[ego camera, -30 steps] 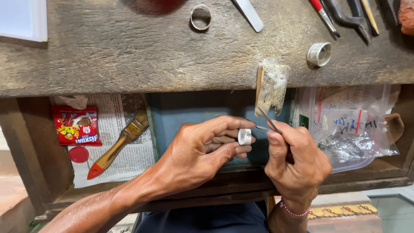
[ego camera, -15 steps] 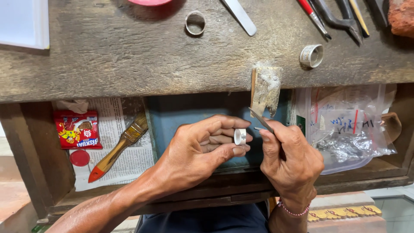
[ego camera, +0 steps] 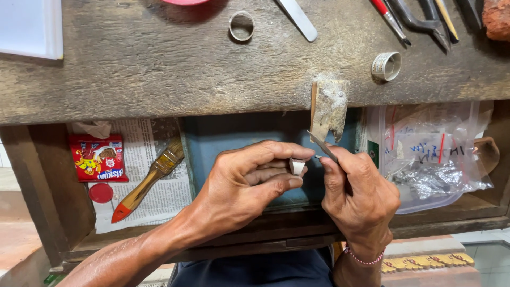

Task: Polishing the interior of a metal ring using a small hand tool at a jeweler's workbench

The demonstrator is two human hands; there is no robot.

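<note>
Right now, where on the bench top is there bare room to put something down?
Bare wood lies between the white sheet and the ring, and below them to the front edge. The right end is crowded: pliers, a metal band, the wooden peg.

We are in a small jeweller's workshop. We see a scarred wooden bench [ego camera: 159, 69] with a worn wooden peg [ego camera: 329, 109] jutting from its front edge, pliers [ego camera: 419, 21] and metal ring bands [ego camera: 386, 66] lying on top. Below, an open drawer [ego camera: 48, 196] lined with newspaper [ego camera: 159, 196] holds a paintbrush [ego camera: 151, 178] and plastic bags [ego camera: 430, 154] of small parts.
</note>
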